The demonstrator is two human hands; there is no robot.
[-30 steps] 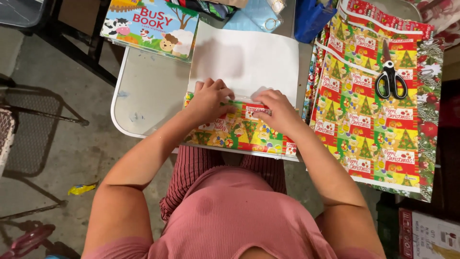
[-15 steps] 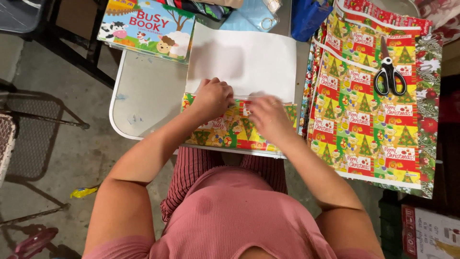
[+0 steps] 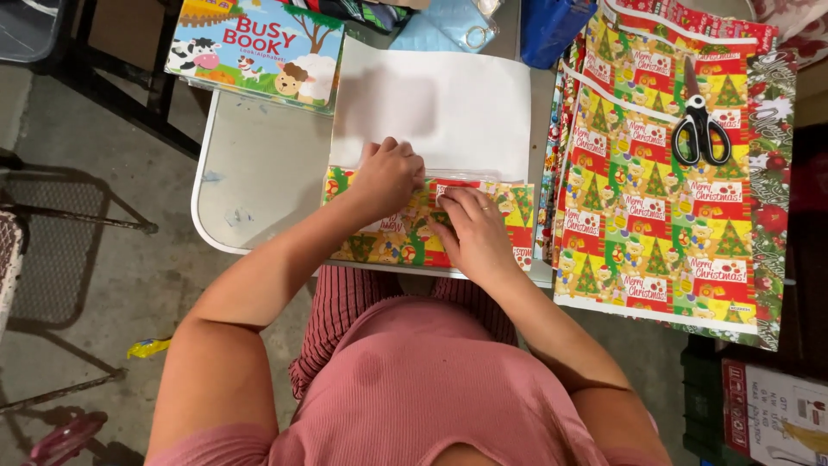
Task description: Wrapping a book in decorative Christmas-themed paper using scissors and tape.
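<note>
Seen from above, over a pink top and two bare forearms. Left hand (image 3: 388, 177) laid knuckles-up on the folded flap (image 3: 423, 226) of festive wrapping paper, fingers curled and pressing down near the flap's upper edge. Right hand (image 3: 473, 231) just beside it, touching the same flap, fingers flat and pointing toward the left hand, fingertips close to the left knuckles. Neither hand closed around anything; both pressing rather than gripping, though hard to tell whether a thumb pinches the paper edge underneath. Flap lying under both palms at the near edge of the table (image 3: 259, 173), its printed side up, red, yellow and green with small trees. Beyond the fingers, the same sheet's plain white underside (image 3: 448, 108) spread flat, reaching away from the body. Possibly something flat tucked beneath the fold; not clear enough to say.

To the right, well apart from the hands, a stack of more wrapping sheets (image 3: 655, 216) draped over the table's side, with black-handled scissors (image 3: 700, 129) resting on top, blades shut. At the far left corner, a children's picture book (image 3: 259, 47) lying flat. Blue bag (image 3: 552, 26) at the far edge. Yellow scrap (image 3: 148, 348) on the concrete floor (image 3: 103, 285) at left.
</note>
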